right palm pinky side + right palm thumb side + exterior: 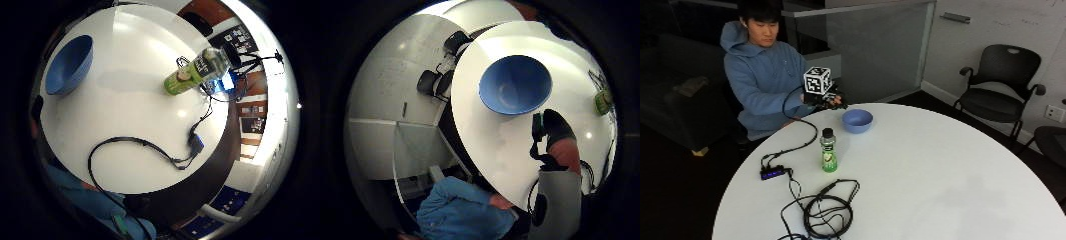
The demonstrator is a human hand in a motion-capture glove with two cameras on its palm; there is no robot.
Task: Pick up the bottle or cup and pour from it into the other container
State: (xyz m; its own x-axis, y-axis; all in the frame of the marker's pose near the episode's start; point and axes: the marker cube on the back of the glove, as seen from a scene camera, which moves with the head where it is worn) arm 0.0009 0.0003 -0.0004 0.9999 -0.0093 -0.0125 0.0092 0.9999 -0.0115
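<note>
Progress is judged to be nil: nothing has been lifted or poured.

Outside view: the bottle [829, 150] is seen upright on the white tabletop [939, 175], capped, with green contents. The blue bowl [857, 120] is set apart from it, nearer the person. The gloved right hand [828, 100] is raised near the tabletop's edge beside the bowl, well apart from the bottle; nothing is held, but whether the grip is open or closed cannot be told.

Little finger side palm view: bottle [196, 72] and bowl [70, 64] are shown well apart, untouched.

Thumb side palm view: the bowl [515, 84] appears empty.

Reaching, grasping, uncapping and pouring are all judged outstanding.
</note>
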